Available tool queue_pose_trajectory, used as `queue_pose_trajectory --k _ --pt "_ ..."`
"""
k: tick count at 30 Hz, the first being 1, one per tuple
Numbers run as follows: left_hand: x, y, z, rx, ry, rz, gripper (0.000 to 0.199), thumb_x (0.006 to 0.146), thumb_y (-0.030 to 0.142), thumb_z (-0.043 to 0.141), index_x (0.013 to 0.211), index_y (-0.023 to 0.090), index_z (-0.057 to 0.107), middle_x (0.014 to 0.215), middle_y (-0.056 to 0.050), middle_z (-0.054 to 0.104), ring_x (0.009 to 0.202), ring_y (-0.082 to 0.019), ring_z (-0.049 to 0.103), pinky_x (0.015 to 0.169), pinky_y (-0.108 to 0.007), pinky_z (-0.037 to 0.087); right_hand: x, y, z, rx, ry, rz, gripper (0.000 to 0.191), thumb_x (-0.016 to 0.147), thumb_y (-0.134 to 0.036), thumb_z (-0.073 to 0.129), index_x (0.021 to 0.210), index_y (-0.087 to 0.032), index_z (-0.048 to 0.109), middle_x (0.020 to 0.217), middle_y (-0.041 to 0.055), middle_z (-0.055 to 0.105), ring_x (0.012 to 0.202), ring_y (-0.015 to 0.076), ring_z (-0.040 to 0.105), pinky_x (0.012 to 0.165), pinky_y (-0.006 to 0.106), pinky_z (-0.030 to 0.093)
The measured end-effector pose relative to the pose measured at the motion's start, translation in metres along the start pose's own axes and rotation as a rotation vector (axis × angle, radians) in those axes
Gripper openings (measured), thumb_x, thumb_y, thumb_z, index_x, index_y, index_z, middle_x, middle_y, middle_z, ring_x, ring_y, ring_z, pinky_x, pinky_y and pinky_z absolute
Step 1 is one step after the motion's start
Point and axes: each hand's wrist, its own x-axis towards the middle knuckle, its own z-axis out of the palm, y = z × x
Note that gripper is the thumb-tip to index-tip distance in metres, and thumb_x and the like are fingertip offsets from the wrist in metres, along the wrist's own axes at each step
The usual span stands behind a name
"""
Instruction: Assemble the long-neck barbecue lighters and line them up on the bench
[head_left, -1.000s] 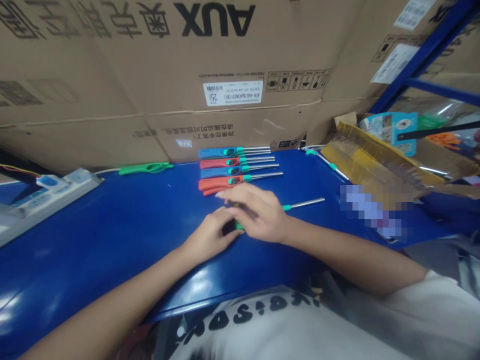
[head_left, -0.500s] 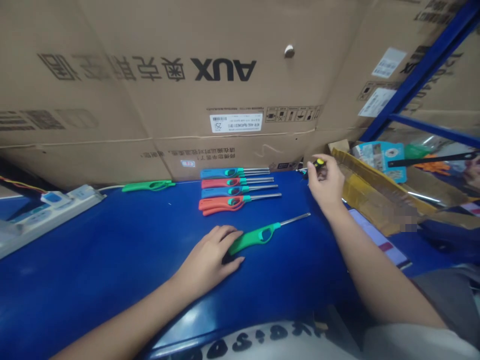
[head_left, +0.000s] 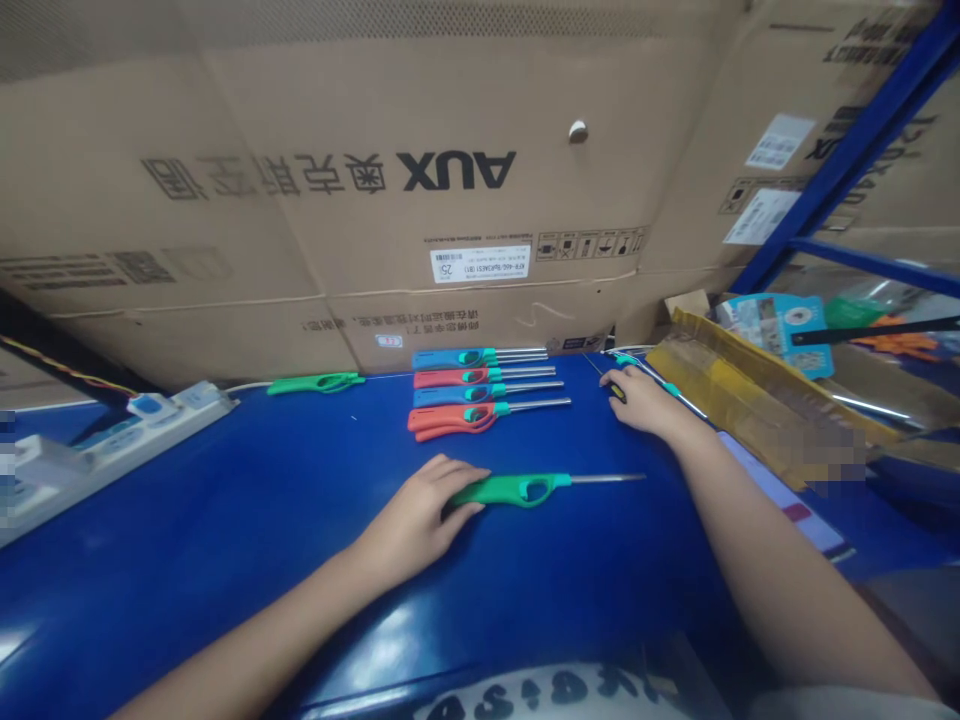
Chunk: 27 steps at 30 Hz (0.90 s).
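My left hand [head_left: 427, 510] is closed around the rear of a green gas lighter [head_left: 499, 489], whose metal nozzle points right over the blue table. Toward the back of the table, my right hand [head_left: 645, 405] has its fingers on a small screwdriver [head_left: 617, 391] with a yellow and black handle. Its thin shaft points back and to the left. Just beyond that hand lie thin metal rods with teal ends [head_left: 671, 389], partly hidden by it. Several lighters lie in a row, including a red lighter [head_left: 442, 420] at the front and a blue lighter [head_left: 439, 359] at the back.
A green lighter body [head_left: 311, 383] lies at the back left, near a white power strip [head_left: 202, 405]. A large cardboard box [head_left: 300, 230] stands behind the blue table [head_left: 300, 580]. To the right are a phone [head_left: 780, 495], a taped carton [head_left: 720, 385] and a blue frame [head_left: 840, 170].
My right hand has lowered to the tabletop with the screwdriver. The green lighter in my left hand has turned, so its nozzle is nearly level. The view has tilted slightly.
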Motion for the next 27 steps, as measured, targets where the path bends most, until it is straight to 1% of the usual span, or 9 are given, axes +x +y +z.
queue_pose_trajectory --k 3,5,9,11,12,15,19,23,27 --pt "0.007 -0.003 -0.02 0.009 0.048 0.026 0.028 0.097 0.026 0.061 0.124 0.022 0.066 0.117 -0.009 0.072 0.108 -0.024 0.066 0.096 -0.041 0.055 -0.002 -0.001 -0.004 -0.059 -0.067 0.018 0.036 0.087 -0.02 0.056 0.121 -0.019 0.066 0.114 0.0145 0.061 0.103 0.0279 0.062 0.098 0.041 0.047" --pt "0.016 -0.01 -0.035 0.053 0.085 0.04 0.027 0.097 0.028 0.061 0.123 0.023 0.067 0.118 -0.009 0.073 0.11 -0.024 0.066 0.098 -0.042 0.054 -0.003 -0.003 -0.006 -0.087 -0.098 0.03 0.038 0.089 -0.024 0.054 0.126 -0.019 0.063 0.118 0.0159 0.06 0.107 0.0298 0.061 0.097 0.042 0.047" --pt "0.039 -0.04 -0.063 0.159 0.19 0.046 0.027 0.096 0.035 0.061 0.118 0.022 0.071 0.114 -0.009 0.075 0.106 -0.025 0.066 0.096 -0.043 0.053 -0.003 -0.008 -0.008 -0.122 -0.14 0.053 0.042 0.092 -0.029 0.05 0.132 -0.018 0.06 0.125 0.0181 0.057 0.115 0.0332 0.058 0.098 0.044 0.046" --pt "0.051 -0.058 -0.072 0.158 0.188 0.048 0.031 0.095 0.038 0.062 0.119 0.021 0.07 0.117 -0.009 0.074 0.108 -0.025 0.066 0.098 -0.043 0.052 -0.004 -0.011 -0.009 -0.129 -0.156 0.066 0.044 0.094 -0.032 0.048 0.134 -0.017 0.058 0.128 0.019 0.057 0.117 0.0348 0.057 0.097 0.046 0.047" --pt "0.057 -0.066 -0.075 0.152 0.2 0.042 0.031 0.095 0.04 0.062 0.118 0.021 0.071 0.115 -0.009 0.075 0.107 -0.025 0.066 0.097 -0.042 0.053 -0.004 -0.013 -0.01 -0.131 -0.164 0.071 0.044 0.094 -0.033 0.047 0.134 -0.017 0.058 0.129 0.0194 0.056 0.118 0.0355 0.057 0.097 0.046 0.047" --pt "0.07 -0.087 -0.075 0.128 0.216 -0.012 0.036 0.093 0.045 0.061 0.116 0.019 0.072 0.116 -0.009 0.075 0.11 -0.026 0.066 0.101 -0.043 0.051 -0.005 -0.017 -0.012 -0.135 -0.183 0.085 0.046 0.095 -0.035 0.047 0.136 -0.018 0.057 0.131 0.0195 0.056 0.12 0.0364 0.056 0.096 0.046 0.048" --pt "0.081 -0.106 -0.068 0.133 0.221 -0.039 0.039 0.091 0.047 0.06 0.115 0.018 0.072 0.116 -0.011 0.075 0.11 -0.026 0.066 0.101 -0.044 0.052 -0.006 -0.019 -0.014 -0.144 -0.191 0.092 0.047 0.096 -0.036 0.046 0.137 -0.018 0.055 0.133 0.019 0.055 0.122 0.0368 0.054 0.097 0.047 0.048" --pt "0.086 -0.118 -0.063 0.146 0.227 -0.052 0.035 0.09 0.043 0.061 0.114 0.019 0.072 0.116 -0.01 0.075 0.109 -0.026 0.065 0.1 -0.046 0.052 -0.005 -0.019 -0.013 -0.149 -0.192 0.087 0.047 0.096 -0.038 0.046 0.138 -0.018 0.055 0.134 0.0195 0.055 0.122 0.0371 0.054 0.096 0.047 0.048" --pt "0.087 -0.123 -0.061 0.157 0.242 -0.064 0.034 0.09 0.04 0.061 0.115 0.019 0.071 0.118 -0.01 0.073 0.11 -0.026 0.065 0.102 -0.047 0.051 -0.005 -0.018 -0.013 -0.155 -0.188 0.082 0.048 0.095 -0.038 0.045 0.138 -0.018 0.055 0.133 0.0192 0.055 0.121 0.037 0.054 0.097 0.048 0.048"
